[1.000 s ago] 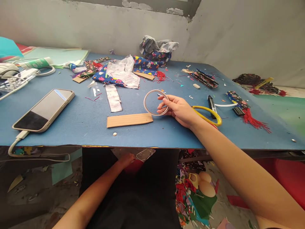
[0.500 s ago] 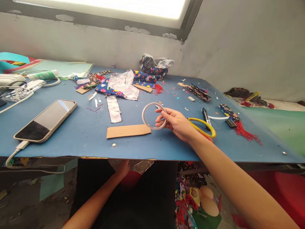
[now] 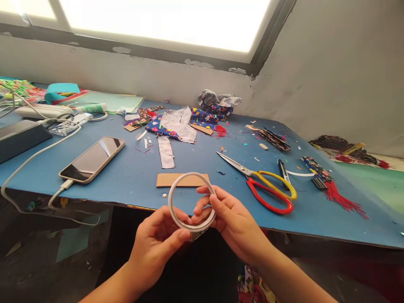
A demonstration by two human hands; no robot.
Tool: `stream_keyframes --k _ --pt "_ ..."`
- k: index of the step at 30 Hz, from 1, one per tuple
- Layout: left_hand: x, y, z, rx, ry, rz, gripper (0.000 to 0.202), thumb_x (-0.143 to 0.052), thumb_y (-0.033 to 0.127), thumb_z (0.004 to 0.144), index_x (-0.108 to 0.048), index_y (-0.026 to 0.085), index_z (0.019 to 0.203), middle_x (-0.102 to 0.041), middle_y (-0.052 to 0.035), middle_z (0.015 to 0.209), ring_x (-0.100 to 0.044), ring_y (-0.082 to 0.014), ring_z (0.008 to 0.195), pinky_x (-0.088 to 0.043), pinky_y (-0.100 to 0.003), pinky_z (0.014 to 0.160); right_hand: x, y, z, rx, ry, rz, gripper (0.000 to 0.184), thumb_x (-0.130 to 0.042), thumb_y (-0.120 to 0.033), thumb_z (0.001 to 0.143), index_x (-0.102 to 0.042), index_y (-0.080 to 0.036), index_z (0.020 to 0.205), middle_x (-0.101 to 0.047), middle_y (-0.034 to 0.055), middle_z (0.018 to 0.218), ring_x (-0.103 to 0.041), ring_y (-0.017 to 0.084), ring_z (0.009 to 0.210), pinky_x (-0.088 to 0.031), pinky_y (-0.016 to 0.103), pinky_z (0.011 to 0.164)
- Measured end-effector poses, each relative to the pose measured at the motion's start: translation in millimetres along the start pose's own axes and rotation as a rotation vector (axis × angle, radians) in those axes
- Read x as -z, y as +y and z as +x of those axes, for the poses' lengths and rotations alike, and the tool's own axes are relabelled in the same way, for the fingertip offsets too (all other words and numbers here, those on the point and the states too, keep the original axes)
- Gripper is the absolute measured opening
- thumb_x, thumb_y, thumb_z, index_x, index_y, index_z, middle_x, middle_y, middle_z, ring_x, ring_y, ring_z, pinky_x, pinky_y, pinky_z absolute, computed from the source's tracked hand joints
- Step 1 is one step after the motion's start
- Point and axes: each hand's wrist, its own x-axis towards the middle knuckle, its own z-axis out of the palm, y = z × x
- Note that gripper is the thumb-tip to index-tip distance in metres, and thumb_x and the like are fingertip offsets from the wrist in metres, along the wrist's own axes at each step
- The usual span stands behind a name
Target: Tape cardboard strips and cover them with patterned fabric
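Both my hands hold a thin white ring of tape (image 3: 179,182) in front of the blue table's (image 3: 132,176) near edge. My left hand (image 3: 156,244) pinches its lower rim with thumb and fingers. My right hand (image 3: 232,221) grips the ring's lower right side, fingers curled through it. A brown cardboard strip (image 3: 164,180) lies on the table just behind the ring. Scissors with yellow and red handles (image 3: 265,189) lie open to the right of my hands.
A phone (image 3: 91,159) on a white charging cable lies at the left. Patterned fabric scraps (image 3: 176,122) and a grey strip (image 3: 166,153) sit mid-table. A black marker (image 3: 282,170) and tasselled pieces (image 3: 328,185) lie at the right. A wall and window stand behind.
My right hand lifted the tape ring off the table and brought it toward me. My left hand came up from under the table and took hold of the ring. The scissors now show fully.
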Motion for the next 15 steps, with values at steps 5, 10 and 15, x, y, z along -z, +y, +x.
stream_keyframes --k 5,10,15 --pt "2.8 -2 1 0.155 0.022 -0.081 0.012 -0.077 0.026 0.069 -0.069 0.021 0.077 -0.069 0.0012 0.065 -0.063 -0.0114 0.059 -0.052 -0.018 0.058 2 7 -4 0.074 -0.042 -0.083 0.018 -0.054 -0.035 0.091 -0.061 -0.025 0.104 -0.069 0.0012 0.085 -0.068 0.014 0.079 -0.053 0.026 0.074" --pt "-3.0 -1 0 0.240 0.095 -0.235 0.026 -0.083 0.015 0.059 -0.066 0.019 0.078 -0.069 0.0025 0.069 -0.065 -0.0100 0.066 -0.053 -0.015 0.064 2 10 -8 0.031 0.014 -0.055 0.021 -0.062 -0.037 0.085 -0.063 -0.024 0.101 -0.069 0.0026 0.084 -0.067 0.015 0.077 -0.052 0.027 0.073" --pt "-3.6 -9 -3 0.078 0.104 -0.285 0.052 -0.081 0.012 0.061 -0.058 0.031 0.104 -0.066 0.0058 0.079 -0.065 -0.0108 0.063 -0.054 -0.018 0.053 -3 12 -12 -0.023 0.045 0.127 0.014 -0.067 -0.034 0.081 -0.063 -0.023 0.087 -0.067 0.0006 0.083 -0.065 0.013 0.077 -0.052 0.026 0.075"
